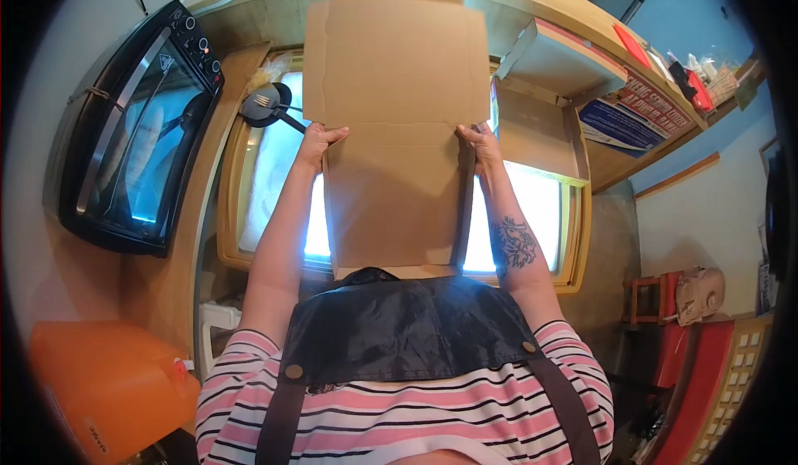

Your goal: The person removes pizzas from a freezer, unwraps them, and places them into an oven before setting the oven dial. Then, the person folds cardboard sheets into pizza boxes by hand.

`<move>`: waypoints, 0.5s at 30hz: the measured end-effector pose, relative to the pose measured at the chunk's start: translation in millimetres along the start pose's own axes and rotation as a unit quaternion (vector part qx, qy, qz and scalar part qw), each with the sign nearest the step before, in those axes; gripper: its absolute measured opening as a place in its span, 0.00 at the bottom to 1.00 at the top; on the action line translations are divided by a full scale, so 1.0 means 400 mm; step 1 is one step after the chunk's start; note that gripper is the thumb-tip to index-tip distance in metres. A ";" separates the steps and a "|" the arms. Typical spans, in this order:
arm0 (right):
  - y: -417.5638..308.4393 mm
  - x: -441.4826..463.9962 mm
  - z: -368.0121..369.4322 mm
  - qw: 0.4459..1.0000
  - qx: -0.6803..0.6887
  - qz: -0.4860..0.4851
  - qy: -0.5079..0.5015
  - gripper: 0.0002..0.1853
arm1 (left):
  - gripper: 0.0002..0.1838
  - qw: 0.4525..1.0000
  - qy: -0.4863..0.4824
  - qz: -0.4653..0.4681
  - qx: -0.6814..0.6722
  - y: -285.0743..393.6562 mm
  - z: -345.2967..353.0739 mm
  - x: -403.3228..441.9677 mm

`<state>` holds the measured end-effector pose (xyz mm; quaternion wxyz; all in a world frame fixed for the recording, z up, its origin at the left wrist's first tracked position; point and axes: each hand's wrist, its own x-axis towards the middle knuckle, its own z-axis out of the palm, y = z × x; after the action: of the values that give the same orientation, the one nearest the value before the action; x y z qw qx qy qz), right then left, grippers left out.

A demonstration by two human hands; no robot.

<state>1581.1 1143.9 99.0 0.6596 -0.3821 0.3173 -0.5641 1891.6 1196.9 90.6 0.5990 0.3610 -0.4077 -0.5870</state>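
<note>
A brown cardboard box [395, 191] stands open in front of my chest, its lid raised away from me and its inside facing up. My left hand [318, 142] grips its left edge near the fold, thumb laid over the cardboard. On the opposite edge, at the same height, my right hand [480, 142] holds it with the thumb on top; the other fingers are mostly hidden behind the side. The box's near edge reaches the black apron [399, 328] on my body.
Below the box lies a brightly lit, wood-framed glass top [528, 216]. A second open box [544, 137] rests on its right side. At left are a black pan with a fork [264, 106] and a toaster oven [141, 132]. An orange container [116, 382] stands lower left.
</note>
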 end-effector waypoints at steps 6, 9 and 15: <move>0.015 -0.025 0.015 0.995 0.067 -0.078 0.009 0.23 | 0.14 0.997 0.031 0.073 -0.007 -0.029 -0.027 -0.011; 0.002 -0.056 0.019 0.994 0.066 -0.086 -0.003 0.22 | 0.09 0.998 -0.018 0.066 0.010 -0.022 -0.027 -0.031; 0.018 -0.067 -0.056 0.987 0.133 -0.048 -0.071 0.21 | 0.06 0.959 -0.021 0.201 0.199 -0.053 -0.047 -0.017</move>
<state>1561.4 1167.4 81.1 0.6979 -0.3451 0.1730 -0.6033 1900.3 1201.7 63.3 0.6117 0.3712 -0.5930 -0.3692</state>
